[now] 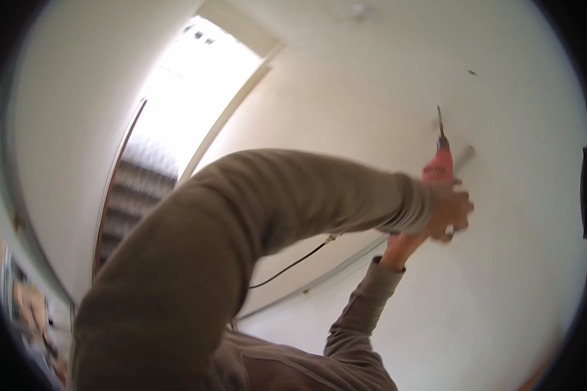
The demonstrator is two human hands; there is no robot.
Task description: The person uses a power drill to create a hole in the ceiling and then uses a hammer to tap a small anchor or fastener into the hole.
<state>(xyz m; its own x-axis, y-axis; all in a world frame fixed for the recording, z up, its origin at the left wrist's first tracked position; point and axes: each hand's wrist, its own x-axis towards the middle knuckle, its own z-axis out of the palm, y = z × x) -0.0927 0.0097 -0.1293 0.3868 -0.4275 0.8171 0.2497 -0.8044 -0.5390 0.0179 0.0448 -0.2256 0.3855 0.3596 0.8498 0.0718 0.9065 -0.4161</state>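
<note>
1. Red plastic marks the body of the corded power drill [438,168], right of centre in the frame, its dark bit pointing up toward the white wall or ceiling surface [515,247]; whether the tip touches is too blurred to tell.
2. The left hand [451,212] sits just below the red body, fingers curled around what seems to be the grip, at the end of an olive-brown sleeve [241,221] that sweeps from the lower left across the middle of the frame.
3. The right hand [404,244] comes up from the lower centre and is mostly hidden behind the left one; it appears to clasp the underside of the drill, but how tightly its fingers close cannot be told.
4. A thin black power cord [293,264] hangs down and left from the drill, under the left forearm.
5. A pale straight trim strip [346,260] runs diagonally across the surface behind the arms.
6. In the upper left, a bright skylight opening [205,72] glares, with a slatted staircase [134,189] below it.
7. Risks, as a judgement: with arms stretched overhead, the bit could skate if pressed at a slant; the slack cord could snag the sleeve and tug the drill aside; glare could hide the mark.
</note>
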